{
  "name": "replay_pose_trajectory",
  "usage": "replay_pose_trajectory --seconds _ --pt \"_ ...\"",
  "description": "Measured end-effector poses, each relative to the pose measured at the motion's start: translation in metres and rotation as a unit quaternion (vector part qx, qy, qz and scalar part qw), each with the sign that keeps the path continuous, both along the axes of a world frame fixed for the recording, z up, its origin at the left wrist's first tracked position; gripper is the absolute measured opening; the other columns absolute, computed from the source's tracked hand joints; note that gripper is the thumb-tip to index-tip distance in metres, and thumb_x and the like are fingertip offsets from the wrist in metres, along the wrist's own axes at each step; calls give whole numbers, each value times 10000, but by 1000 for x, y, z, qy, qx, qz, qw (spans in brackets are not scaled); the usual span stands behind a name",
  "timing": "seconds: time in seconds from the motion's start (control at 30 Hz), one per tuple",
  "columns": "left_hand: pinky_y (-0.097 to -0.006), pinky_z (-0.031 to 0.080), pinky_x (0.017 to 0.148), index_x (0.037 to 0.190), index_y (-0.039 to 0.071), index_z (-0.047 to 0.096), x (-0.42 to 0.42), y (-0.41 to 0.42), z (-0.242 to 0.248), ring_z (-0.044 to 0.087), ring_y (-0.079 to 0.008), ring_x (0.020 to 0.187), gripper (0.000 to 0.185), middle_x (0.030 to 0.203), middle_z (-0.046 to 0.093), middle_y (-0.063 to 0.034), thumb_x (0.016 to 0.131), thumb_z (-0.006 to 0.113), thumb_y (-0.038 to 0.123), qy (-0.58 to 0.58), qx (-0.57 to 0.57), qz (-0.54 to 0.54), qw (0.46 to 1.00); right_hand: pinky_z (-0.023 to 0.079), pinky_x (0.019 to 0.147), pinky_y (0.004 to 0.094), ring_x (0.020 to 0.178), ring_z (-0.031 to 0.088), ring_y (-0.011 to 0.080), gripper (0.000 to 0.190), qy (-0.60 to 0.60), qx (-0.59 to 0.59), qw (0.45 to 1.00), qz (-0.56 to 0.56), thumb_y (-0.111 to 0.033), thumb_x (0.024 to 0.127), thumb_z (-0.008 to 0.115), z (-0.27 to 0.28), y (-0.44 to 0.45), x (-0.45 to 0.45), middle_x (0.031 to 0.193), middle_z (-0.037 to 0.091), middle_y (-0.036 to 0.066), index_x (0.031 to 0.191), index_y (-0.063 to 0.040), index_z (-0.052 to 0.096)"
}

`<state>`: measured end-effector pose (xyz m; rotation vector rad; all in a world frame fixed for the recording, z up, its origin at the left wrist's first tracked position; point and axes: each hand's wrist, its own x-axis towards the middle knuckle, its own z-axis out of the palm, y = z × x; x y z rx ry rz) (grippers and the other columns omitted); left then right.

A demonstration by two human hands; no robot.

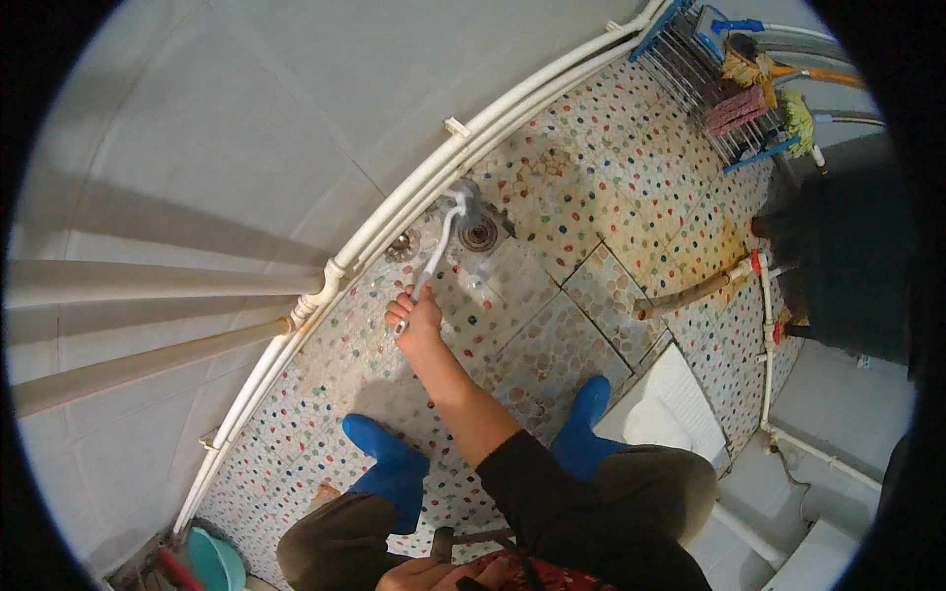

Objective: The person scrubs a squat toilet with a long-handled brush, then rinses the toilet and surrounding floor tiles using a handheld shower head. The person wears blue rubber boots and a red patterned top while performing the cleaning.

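Note:
My right hand [421, 319] is closed around the white handle of a scrubbing brush [442, 247]. The brush head is blurred and reaches the wet floor beside the wall pipes, just above a round floor drain [479, 235]. A smaller metal drain cover [403, 245] lies left of the handle. My left hand [429, 576] is low at the picture's bottom edge, near my lap and a brown bar [442, 545]. Its fingers are partly cut off, and whether it grips anything does not show.
White pipes [414, 196] run along the tiled wall. A metal rack [687, 96] with mop heads stands upper right, near a dark tank [850, 244]. A hose stub [680, 295] juts over the speckled floor [599, 148]. A white squat toilet [672, 406] lies right, a teal basin [214, 560] lower left.

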<state>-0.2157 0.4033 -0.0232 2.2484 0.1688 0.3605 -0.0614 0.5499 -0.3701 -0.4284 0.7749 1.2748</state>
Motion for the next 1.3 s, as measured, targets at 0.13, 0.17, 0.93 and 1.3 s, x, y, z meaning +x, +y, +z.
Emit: replay_pose_trajectory --seconds 0.13,0.17,0.93,1.3 --pt "-351 477 518 938 21 635 1 3 0 560 -233 635 103 855 614 -159 882 614 104 8 1 22 1000 321 434 291 466 348 122 364 39 -41 996 -76 -414 1008 419 -30 28 83 564 376 -5 795 -125 478" --pt "-347 472 514 949 20 632 1 3 -3 554 -232 629 108 840 611 -158 885 613 105 1 -3 17 1000 326 407 287 438 350 123 324 -78 -100 991 -37 -353 996 450 -51 33 139 560 382 2 769 -123 476" --pt "-399 530 552 1141 -111 594 32 26 2 604 -300 638 373 808 642 -204 939 594 202 8 -47 -14 999 371 439 343 487 424 172 408 -102 -122 984 79 -482 1030 377 -37 22 94 743 498 26 883 -122 503" --pt "-374 512 530 944 -24 669 15 25 3 586 -261 613 204 852 647 -198 923 584 160 16 -8 19 1000 370 441 294 474 383 138 458 -265 -173 911 264 -493 1032 329 -50 14 197 595 406 2 907 -90 509"
